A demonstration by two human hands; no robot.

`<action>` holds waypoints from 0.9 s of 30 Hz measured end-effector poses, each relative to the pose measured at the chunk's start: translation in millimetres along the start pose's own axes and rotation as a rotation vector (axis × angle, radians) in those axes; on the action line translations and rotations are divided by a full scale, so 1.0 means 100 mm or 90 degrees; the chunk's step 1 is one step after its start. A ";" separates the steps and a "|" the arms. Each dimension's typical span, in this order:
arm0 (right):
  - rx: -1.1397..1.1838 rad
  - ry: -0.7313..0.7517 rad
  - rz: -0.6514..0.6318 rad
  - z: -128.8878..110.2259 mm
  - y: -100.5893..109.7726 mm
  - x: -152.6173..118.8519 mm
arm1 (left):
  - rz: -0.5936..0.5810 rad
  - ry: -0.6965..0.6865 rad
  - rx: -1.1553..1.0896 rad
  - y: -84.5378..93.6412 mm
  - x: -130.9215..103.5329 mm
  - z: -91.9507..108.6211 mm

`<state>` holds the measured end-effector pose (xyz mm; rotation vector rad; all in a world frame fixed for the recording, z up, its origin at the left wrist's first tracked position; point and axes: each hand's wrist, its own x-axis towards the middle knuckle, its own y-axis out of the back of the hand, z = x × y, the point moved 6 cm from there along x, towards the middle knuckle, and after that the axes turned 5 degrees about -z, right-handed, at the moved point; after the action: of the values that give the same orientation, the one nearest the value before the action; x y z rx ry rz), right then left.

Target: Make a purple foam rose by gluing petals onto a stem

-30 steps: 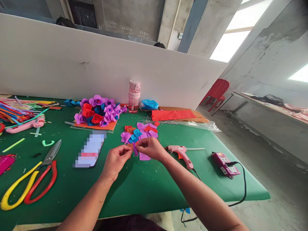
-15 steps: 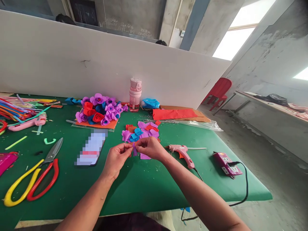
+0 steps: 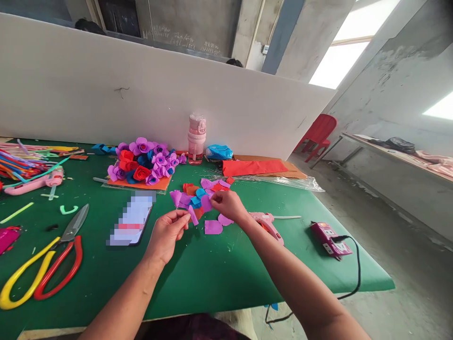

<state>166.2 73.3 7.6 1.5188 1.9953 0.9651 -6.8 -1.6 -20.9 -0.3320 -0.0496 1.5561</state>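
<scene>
My left hand [image 3: 168,233] is closed in a pinch on a narrow purple petal [image 3: 193,216], which sticks out past its fingertips. To the right, my right hand [image 3: 228,206] has thumb and finger pressed together at the edge of another purple petal [image 3: 206,203], over the pile. Cut petals in purple, blue, red and brown lie loosely around it, among them a blue petal [image 3: 195,202]. Closer to me lies a squarish purple piece [image 3: 213,227]. A pink glue gun [image 3: 271,225] rests partly behind my right forearm.
Finished paper flowers [image 3: 141,163] sit on an orange sheet at the back. Left are large scissors [image 3: 67,250], a phone [image 3: 132,219] and a bundle of coloured sticks [image 3: 24,160]. A pink bottle [image 3: 197,139], red sheet [image 3: 253,167] and corded purple box [image 3: 329,240] stand or lie on the green table [image 3: 198,283].
My hands have come apart from a shared hold on a purple petal. The left keeps the petal, while the right has moved up and right to the pile.
</scene>
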 end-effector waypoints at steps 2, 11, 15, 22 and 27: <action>-0.072 0.001 0.042 -0.01 0.06 -0.02 | 0.003 -0.002 -0.010 0.01 0.01 0.00; 0.051 0.184 -0.034 -0.58 -0.27 -0.52 | -0.001 0.024 -0.016 -0.02 0.00 -0.05; 0.155 0.109 -0.051 -0.46 -0.44 -0.53 | -0.025 0.006 0.006 -0.06 -0.05 0.01; 0.420 -0.052 -0.183 -0.24 -0.48 -0.73 | 0.042 -0.051 -0.003 0.03 -0.12 0.17; 0.307 -0.043 -0.055 0.01 -0.08 -0.92 | 0.143 -0.058 -0.056 0.24 -0.16 0.14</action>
<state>188.8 -16.0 -4.7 1.6552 2.3323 0.4047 -33.5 -15.3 -10.8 -0.3451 -0.1575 1.7951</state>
